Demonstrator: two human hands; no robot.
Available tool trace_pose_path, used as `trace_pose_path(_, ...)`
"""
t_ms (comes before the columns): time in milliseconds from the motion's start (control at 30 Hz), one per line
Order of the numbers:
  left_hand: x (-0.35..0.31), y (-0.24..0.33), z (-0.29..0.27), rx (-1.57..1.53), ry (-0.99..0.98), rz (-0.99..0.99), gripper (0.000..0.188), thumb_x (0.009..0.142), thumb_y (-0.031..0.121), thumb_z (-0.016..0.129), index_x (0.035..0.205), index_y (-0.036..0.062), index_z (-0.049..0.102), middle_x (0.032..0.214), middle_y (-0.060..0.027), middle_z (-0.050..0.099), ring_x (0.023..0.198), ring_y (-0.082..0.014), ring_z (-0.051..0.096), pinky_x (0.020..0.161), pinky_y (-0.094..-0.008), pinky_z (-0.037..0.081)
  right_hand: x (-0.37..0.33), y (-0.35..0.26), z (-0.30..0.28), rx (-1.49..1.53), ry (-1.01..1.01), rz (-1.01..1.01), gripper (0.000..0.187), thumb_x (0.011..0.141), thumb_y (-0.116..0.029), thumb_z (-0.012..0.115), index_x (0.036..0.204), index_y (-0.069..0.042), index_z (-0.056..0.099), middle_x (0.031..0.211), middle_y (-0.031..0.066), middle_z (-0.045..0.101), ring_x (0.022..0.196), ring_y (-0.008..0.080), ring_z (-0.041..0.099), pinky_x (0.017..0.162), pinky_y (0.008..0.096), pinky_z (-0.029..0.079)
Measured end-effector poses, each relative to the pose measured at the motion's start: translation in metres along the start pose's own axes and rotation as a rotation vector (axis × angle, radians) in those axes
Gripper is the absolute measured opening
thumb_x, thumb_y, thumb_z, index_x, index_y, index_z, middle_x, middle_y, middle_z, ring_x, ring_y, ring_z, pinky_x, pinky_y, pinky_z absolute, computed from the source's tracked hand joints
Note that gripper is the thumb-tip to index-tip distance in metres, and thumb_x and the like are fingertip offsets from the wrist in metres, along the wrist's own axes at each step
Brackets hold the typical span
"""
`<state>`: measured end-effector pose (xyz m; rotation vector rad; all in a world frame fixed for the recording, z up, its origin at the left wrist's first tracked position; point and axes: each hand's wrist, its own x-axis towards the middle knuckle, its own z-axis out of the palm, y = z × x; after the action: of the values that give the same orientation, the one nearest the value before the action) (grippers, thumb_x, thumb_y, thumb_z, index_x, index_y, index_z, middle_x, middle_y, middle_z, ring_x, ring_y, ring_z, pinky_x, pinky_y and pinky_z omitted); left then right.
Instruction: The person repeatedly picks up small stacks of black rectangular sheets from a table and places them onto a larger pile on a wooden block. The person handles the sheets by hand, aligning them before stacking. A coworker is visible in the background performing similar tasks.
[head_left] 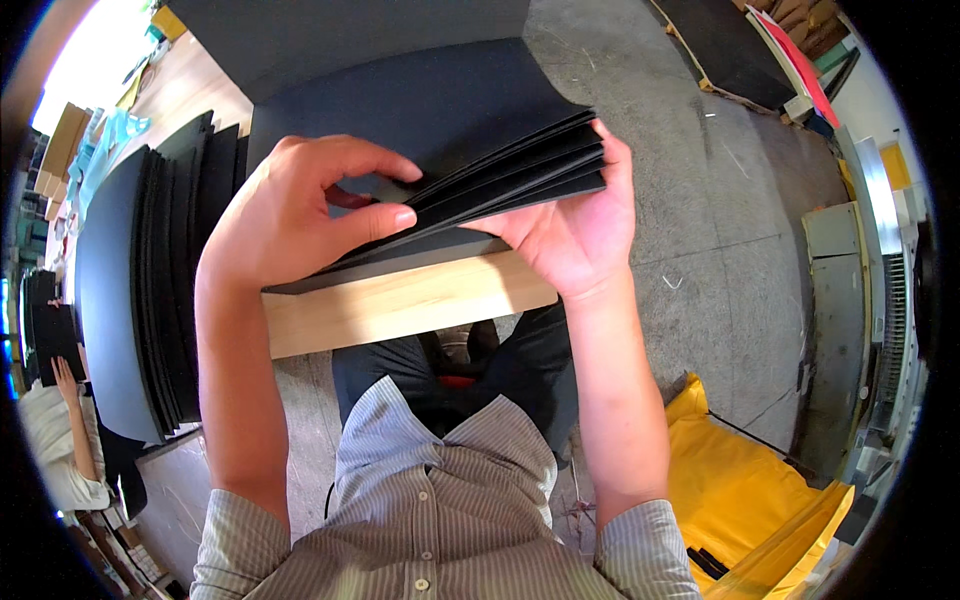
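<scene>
A bundle of thin black sheets [510,165], bent and fanned apart at its right end, is between my two hands. My left hand [290,205] is curled at the sheets' near edge, thumb on the front and index finger above; its other fingers are mostly hidden. With the palm beneath, my right hand [580,225] wraps the fanned right end, fingertips at the far corner. Below and beyond the bundle lie broad dark sheets [350,100]. The light wooden table edge [420,305] shows in front of my lap.
Leaning stacks of black sheets [150,290] stand at the left. Further left, another person's hand [66,380] touches a black panel. A yellow bag-like object [740,480] lies at the lower right. Grey metal cabinets [835,300] line the right side of the concrete floor [710,220].
</scene>
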<state>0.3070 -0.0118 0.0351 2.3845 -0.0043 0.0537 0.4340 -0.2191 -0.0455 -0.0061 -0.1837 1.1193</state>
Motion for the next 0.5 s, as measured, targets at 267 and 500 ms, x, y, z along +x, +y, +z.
trace_pose_path(267, 0.002, 0.004, -0.002, 0.020, -0.027, -0.019, 0.037, 0.082, 0.021, 0.078, 0.113, 0.0019, 0.071, 0.110, -0.0130, 0.071, 0.098, -0.0230, 0.070, 0.080, -0.0332, 0.059, 0.000, 0.003, 0.005, -0.093, 0.113, -0.052, 0.061, 0.095, -0.052, 0.048, 0.129, -0.002, 0.056, 0.125, 0.0228, 0.063, 0.118, 0.0456, 0.059, 0.101, 0.0675, 0.043)
trace_pose_path(500, 0.002, 0.006, -0.002, 0.017, -0.026, -0.015, 0.038, 0.082, 0.021, 0.078, 0.114, 0.0008, 0.071, 0.111, -0.0136, 0.071, 0.100, -0.0243, 0.070, 0.081, -0.0340, 0.060, 0.000, 0.005, 0.009, -0.100, 0.157, -0.069, 0.058, 0.095, -0.050, 0.051, 0.126, -0.001, 0.057, 0.123, 0.0225, 0.064, 0.116, 0.0438, 0.060, 0.101, 0.0678, 0.043)
